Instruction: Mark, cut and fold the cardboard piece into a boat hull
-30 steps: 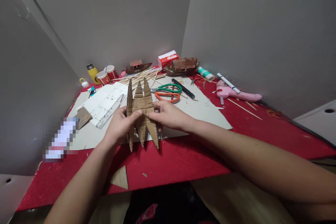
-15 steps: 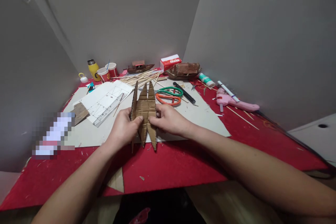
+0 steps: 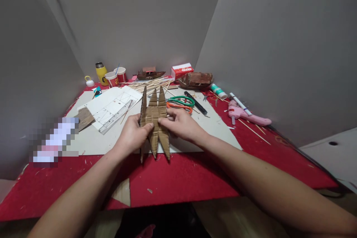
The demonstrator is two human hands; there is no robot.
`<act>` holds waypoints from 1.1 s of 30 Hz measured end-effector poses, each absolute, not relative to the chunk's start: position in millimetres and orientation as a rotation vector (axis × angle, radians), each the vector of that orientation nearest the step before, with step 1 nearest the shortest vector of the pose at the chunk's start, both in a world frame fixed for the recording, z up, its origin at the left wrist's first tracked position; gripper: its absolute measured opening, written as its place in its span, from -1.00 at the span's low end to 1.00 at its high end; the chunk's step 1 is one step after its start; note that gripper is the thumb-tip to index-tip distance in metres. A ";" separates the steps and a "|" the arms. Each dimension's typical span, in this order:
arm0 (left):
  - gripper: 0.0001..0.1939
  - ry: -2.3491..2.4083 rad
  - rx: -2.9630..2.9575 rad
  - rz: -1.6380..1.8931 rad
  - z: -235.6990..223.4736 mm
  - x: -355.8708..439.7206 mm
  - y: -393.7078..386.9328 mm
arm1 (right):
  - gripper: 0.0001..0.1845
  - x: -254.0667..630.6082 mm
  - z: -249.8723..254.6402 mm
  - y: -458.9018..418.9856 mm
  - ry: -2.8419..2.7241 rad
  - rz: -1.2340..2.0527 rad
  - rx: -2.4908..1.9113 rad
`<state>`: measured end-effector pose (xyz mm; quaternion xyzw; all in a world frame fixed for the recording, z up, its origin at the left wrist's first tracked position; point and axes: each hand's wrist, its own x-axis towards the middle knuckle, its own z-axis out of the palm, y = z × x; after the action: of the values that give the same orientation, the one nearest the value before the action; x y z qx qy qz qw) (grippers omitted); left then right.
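A brown corrugated cardboard cutout (image 3: pixel 155 113) with pointed ends at top and bottom is held upright between both hands. Its left strip is folded up along a crease. My left hand (image 3: pixel 134 133) grips the left side, thumb on the front face. My right hand (image 3: pixel 182 124) pinches the right edge, its thumb also pressed on the front; the fingers behind the cardboard are partly hidden. Just beyond the right hand lie scissors (image 3: pixel 181 100) with green and orange handles, beside a black utility knife (image 3: pixel 196 103).
A large pale board (image 3: pixel 214 134) covers part of the red tabletop (image 3: pixel 189 178). Drawn plans (image 3: pixel 114 106), thin wooden sticks (image 3: pixel 150 85), paper cups (image 3: pixel 112 79), a yellow bottle (image 3: pixel 101 73) and two model boats (image 3: pixel 196 80) lie farther back. At right rests a pink glue gun (image 3: pixel 247 113).
The right part of the cardboard has opened out slightly to the right, and its lower points are a little farther apart. Both hands keep their hold. The view has shifted slightly.
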<state>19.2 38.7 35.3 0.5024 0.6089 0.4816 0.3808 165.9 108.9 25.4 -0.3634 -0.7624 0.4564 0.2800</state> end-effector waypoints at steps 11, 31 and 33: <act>-0.79 1.606 1.251 1.320 16.7 29.0 43.3 | -0.89 162.5 19.6 107.0 -1.963 1.046 -1.071; -0.65 1.067 0.549 1.338 38.1 32.5 42.4 | -0.87 163.6 31.7 99.0 -1.944 1.390 -0.873; -0.65 1.101 0.527 1.363 40.9 30.4 42.6 | -0.77 165.6 32.2 101.1 -1.940 1.343 -0.858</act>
<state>30.4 42.6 40.9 0.2282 0.4768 0.5905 0.6098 165.6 101.1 32.2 -0.3250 -0.7345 0.5087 0.3101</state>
